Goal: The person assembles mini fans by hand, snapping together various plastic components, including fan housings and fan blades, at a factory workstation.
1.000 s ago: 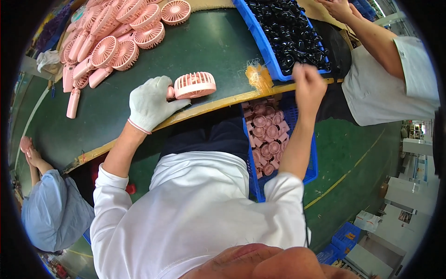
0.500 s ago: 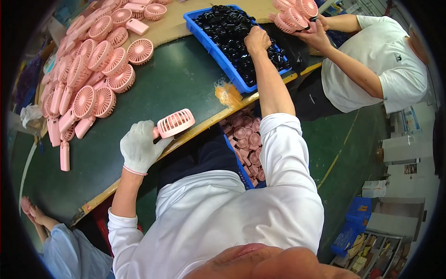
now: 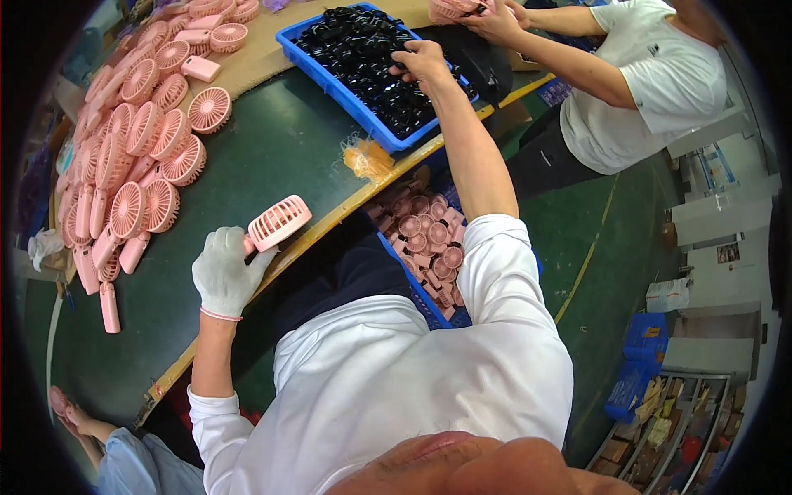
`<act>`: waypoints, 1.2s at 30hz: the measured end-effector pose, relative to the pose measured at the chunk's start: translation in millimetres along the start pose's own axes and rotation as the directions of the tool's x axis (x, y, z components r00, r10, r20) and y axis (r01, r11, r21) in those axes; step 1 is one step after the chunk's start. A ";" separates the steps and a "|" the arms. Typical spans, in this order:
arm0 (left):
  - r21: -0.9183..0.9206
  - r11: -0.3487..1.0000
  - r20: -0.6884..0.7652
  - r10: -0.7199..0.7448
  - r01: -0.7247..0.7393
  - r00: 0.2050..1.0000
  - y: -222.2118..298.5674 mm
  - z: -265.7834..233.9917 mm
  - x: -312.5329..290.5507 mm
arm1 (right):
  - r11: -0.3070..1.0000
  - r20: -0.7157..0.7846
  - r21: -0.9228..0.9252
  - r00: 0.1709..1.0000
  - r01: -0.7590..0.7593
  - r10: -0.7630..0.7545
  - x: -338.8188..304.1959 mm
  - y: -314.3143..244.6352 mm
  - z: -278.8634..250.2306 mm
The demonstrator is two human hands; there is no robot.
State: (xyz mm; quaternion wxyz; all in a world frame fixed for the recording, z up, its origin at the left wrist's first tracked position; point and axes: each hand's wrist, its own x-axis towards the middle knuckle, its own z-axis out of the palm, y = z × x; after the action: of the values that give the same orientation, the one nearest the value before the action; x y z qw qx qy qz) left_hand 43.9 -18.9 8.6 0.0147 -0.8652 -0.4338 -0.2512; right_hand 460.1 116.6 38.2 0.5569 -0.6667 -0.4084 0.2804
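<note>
My left hand (image 3: 223,274), in a white glove, is closed round the handle of a pink handheld fan (image 3: 279,223) above the table's near edge. The fan's round slatted head points to the right. My bare right hand (image 3: 424,64) is over a blue tray (image 3: 351,107) filled with small glossy black parts (image 3: 355,70). Its thumb and fingers are pinched together, with what looks like one small black part at the tips. The part's exact shape is too small to make out.
Many pink fans (image 3: 140,132) lie heaped on the green table (image 3: 247,148) at the left. An orange bundle (image 3: 367,159) sits beside the tray. Below the edge stands a crate with pink fans (image 3: 421,235). Co-workers are at right (image 3: 652,91) and lower left (image 3: 140,462).
My right hand has turned and lifted slightly from among the black parts, its fingers now pinched. The left hand still holds the fan. The whole view has shifted a little.
</note>
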 end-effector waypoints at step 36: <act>-0.735 0.496 0.266 -0.415 0.462 0.870 27.4 -13.5 -18.3 | 0.687 0.547 0.671 0.812 -0.281 -0.202 -296.0 -4.4 136.0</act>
State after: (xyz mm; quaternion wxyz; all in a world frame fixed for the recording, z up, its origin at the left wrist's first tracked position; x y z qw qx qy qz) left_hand 49.9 -52.8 17.6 -0.4373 -0.6512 -0.4860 -0.3853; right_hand 195.6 -67.0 -11.7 0.6145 -0.2808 -0.3979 0.6206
